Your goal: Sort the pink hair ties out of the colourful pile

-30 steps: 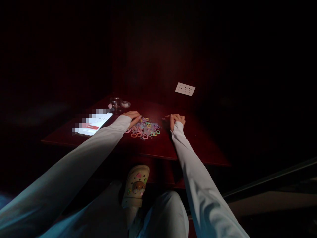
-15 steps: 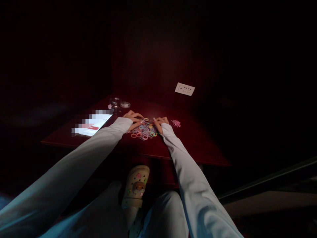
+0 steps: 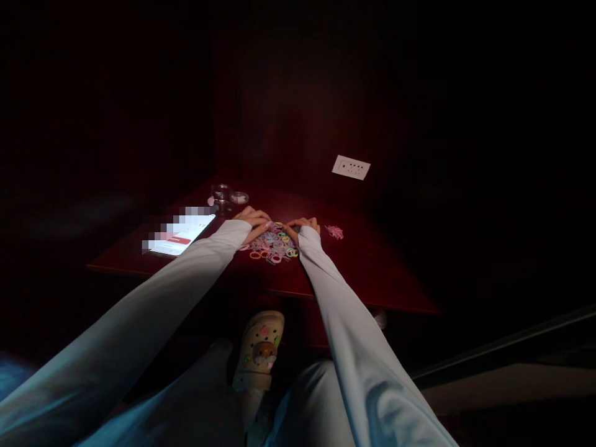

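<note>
A heap of small, colourful hair ties (image 3: pixel 274 245) lies on the dark red table (image 3: pixel 354 273). At the heap's far left edge is my left hand (image 3: pixel 252 219), its thumb and fingertips drawn together over the ties. My right hand (image 3: pixel 303 226) bends in from the other side, with thumb and index tip close together at the heap's upper right. Whatever is pinched in either hand is too small to make out. A smaller bunch of pink bands (image 3: pixel 334 232) lies to the right of my right hand.
Left of my left forearm lies a lit phone (image 3: pixel 179 236), partly blurred out. Behind it stand a clear jar (image 3: pixel 221 194) and a round lid (image 3: pixel 239 198). A white socket plate (image 3: pixel 351 167) is on the back wall. Below the table edge shows a clog (image 3: pixel 261 347) with charms.
My right hand has shifted slightly inward, its fingers curling closer over the heap. The left hand stays almost in place. The whole view has moved a little.
</note>
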